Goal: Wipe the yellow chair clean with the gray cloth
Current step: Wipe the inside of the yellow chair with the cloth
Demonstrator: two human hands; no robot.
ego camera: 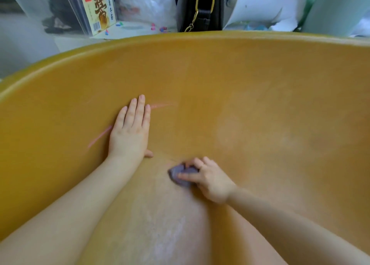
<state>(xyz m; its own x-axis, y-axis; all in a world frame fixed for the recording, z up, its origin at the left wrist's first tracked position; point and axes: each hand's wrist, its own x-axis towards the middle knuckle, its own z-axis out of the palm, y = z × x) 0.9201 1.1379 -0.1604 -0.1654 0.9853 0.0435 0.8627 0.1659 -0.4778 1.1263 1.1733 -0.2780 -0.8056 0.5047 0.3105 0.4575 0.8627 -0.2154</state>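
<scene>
Beyond the curved rim of the yellow chair (240,80), from left to right, stand one printed box (97,8) with large characters, one crumpled clear plastic bag (144,4), a few small pink and blue bits (158,28) scattered on the pale surface, one black bag (200,6) with a gold chain and buckle, and white sheets (266,6). None of these reaches into the chair.

The chair fills most of the view, its shell curving from the left edge to the right. Two pink streaks (99,137) mark it, one on each side of the left hand. A whitish smear (170,236) runs down the seat between the two forearms.

The left hand (130,132) lies flat on the chair, fingers (140,108) straight and close together, pointing away from the person.

To its right and nearer the person, the one gray cloth (181,174) is bunched into a small wad on the seat. The right hand (210,179) grips it, fingers curled over it and pointing left.
</scene>
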